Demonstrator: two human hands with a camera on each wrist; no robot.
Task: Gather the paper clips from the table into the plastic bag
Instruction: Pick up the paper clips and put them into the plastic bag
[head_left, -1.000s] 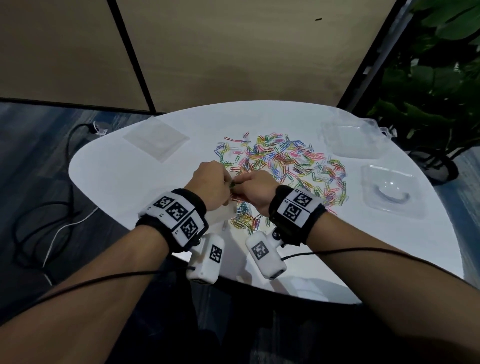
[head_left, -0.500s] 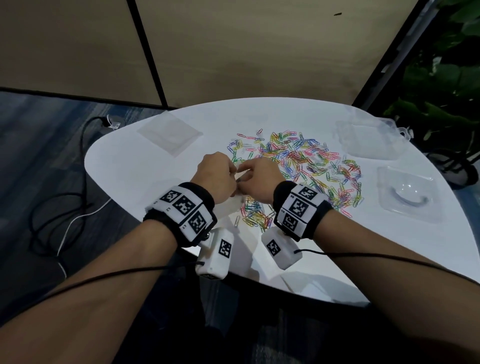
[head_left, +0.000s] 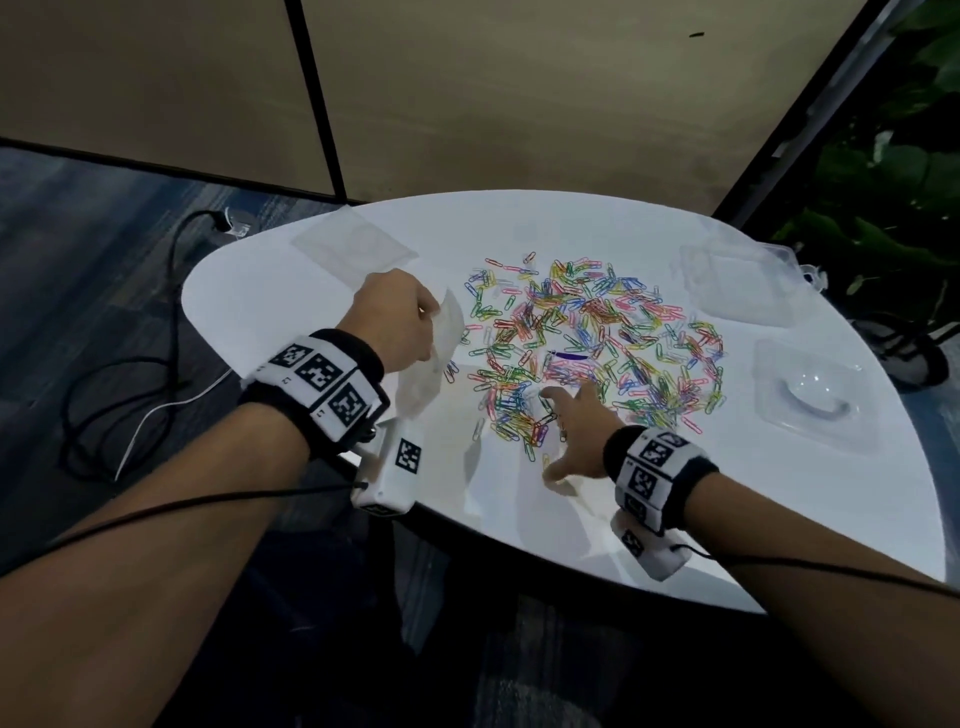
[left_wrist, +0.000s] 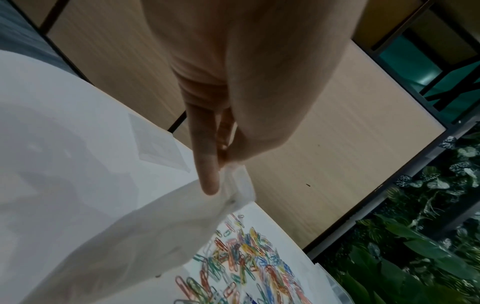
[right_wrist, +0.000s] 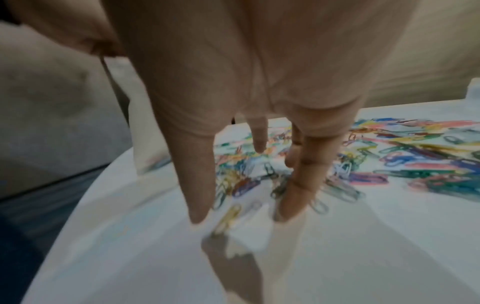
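A wide scatter of coloured paper clips lies on the white round table. My left hand pinches the top edge of a clear plastic bag and holds it up just left of the clips; the left wrist view shows the pinch at the bag rim. My right hand is spread open, fingers down on the near edge of the clip pile. In the right wrist view its fingertips touch the table among the paper clips.
A flat clear bag lies at the far left of the table. Two clear plastic trays sit at the right. Plants stand beyond the right edge. Cables trail on the floor at the left.
My hands, together at the bag before, have parted. The left has lifted the bag up and left; the right has let go and spread over the clips.
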